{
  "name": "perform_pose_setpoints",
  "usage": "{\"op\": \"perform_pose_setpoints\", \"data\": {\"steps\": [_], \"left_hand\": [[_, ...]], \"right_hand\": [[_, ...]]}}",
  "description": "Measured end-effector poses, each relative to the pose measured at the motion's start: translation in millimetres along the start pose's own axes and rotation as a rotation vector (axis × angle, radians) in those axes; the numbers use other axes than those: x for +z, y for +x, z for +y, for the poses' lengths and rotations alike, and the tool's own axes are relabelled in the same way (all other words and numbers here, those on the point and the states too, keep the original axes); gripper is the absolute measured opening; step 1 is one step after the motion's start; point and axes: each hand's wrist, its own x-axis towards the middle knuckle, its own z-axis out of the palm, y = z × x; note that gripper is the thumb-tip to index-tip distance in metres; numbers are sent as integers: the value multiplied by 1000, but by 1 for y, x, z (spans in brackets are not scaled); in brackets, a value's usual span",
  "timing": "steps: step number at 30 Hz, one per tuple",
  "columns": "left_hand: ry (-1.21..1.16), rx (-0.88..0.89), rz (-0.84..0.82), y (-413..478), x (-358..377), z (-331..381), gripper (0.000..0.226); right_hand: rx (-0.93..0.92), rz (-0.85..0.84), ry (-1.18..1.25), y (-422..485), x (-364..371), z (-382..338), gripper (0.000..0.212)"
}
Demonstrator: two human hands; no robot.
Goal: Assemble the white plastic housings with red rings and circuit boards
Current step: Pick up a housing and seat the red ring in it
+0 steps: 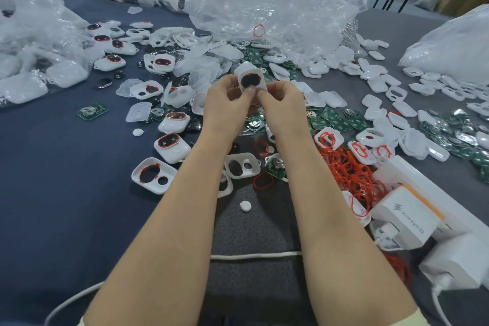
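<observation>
Both my hands hold one white plastic housing [251, 77] up over the middle of the table, its dark oval opening edged with a red ring facing me. My left hand [227, 106] grips its left side and my right hand [280, 106] grips its right side, with both thumbs pressing on the lower edge of the opening. A heap of loose red rings [346, 169] lies to the right of my right forearm. Green circuit boards [336, 120] are scattered beyond it. More white housings, such as one with a red ring [153, 174], lie left of my left forearm.
Crumpled clear plastic bags [264, 0] pile up at the back and left [31, 34]. White chargers and a power strip [412, 214] sit at the right near edge. A white cable [254, 255] crosses in front of me. A lone circuit board [93, 111] lies far left.
</observation>
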Motion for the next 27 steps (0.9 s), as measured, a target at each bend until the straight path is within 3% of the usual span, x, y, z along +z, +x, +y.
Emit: {"op": "perform_pose_setpoints", "data": {"steps": [4, 7, 9, 13, 19, 25, 27], "left_hand": [[-55, -48, 86, 5, -10, 4, 11], [-119, -91, 241, 13, -22, 7, 7], [-161, -100, 325, 16, -26, 8, 2], [-223, -126, 391, 16, -27, 9, 3], [-327, -148, 304, 13, -25, 11, 6], [-339, -217, 110, 7, -18, 13, 8], [-340, -233, 86, 5, -14, 14, 13]], "right_hand": [[-41, -49, -47, -1, -15, -6, 6], [-41, 84, -108, 3, -29, -7, 10], [-71, 96, -292, 4, -31, -6, 17], [-122, -65, -608, 1, -17, -6, 19], [-97, -38, -985, 11, -2, 5, 36], [-162, 94, -897, 11, 1, 14, 24], [-172, 124, -749, 11, -5, 10, 18]]}}
